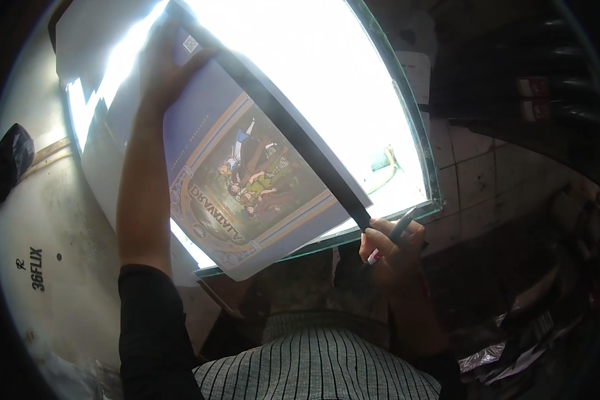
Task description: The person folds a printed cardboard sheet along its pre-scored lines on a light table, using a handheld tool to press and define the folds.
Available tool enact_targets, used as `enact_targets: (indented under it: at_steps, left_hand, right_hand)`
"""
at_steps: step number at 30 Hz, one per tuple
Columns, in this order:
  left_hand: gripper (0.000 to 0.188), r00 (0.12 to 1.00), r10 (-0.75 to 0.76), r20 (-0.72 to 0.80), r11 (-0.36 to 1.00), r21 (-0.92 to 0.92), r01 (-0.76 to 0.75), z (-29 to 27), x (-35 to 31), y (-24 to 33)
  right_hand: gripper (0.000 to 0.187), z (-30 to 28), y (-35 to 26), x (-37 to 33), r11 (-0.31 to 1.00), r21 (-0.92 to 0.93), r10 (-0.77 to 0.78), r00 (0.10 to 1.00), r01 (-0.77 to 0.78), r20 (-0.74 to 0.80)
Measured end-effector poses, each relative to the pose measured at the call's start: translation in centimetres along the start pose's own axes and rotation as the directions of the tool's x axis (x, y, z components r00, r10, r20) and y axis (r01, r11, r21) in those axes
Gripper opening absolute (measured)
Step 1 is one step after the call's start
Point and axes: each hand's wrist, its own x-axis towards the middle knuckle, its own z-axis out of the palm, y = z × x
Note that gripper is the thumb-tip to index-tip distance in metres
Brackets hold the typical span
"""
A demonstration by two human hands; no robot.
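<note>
- Striped shirt point(313, 363) right under the lens, ribbed-looking knit, black lines on grey. Past it: one printed sheet point(213, 103) slanting across a lit glass counter point(353, 100). What would worry you?

- Slipping, mostly. Glass looks slick, and the dark strip point(313, 158) lying along the sheet is long, flat and skinny. If one end gets held down less firmly than the other, I'd guess it swings.

- Who's got which end?

- Left hand point(161, 70) is up at the far end, laid on the sheet with the thumb spread wide. Glare eats its fingertips, so can't tell how hard they press. Right hand point(393, 241) is closed around a pen point(401, 225), and its fingertips seem to touch the strip's near end.

- So that hand's doing double duty. Stray mark risk?

- Could be, if the pen dips. Can't tell which end writes, tbh. Also, the sheet's near corner pokes past the counter's edge, so a bump from the body might crease it.

- Paper type?

- Thin and smooth by the look of it, lilac, with a framed cartoonish picture. Counter's rim point(417, 107) is greenish, hard and straight-cut, though the lens bows it.
</note>
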Motion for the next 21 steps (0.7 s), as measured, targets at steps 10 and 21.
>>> enact_targets:
  at_steps: [10, 21]
  left_hand:
    - [0.090, 0.999, 0.033, -0.004, 0.996, -0.077, -0.033, -0.40, 0.13, -0.23]
    - [0.090, 1.000, 0.015, -0.015, 1.000, -0.025, -0.015, -0.14, 0.05, -0.52]
  right_hand:
    - [0.055, 0.16, 0.46, 0.10, 0.999, 0.018, -0.032, 0.999, 0.032, -0.005]
    - [0.053, -0.09, 0.37, 0.71, 0.998, 0.000, -0.068, 0.998, 0.068, -0.009]
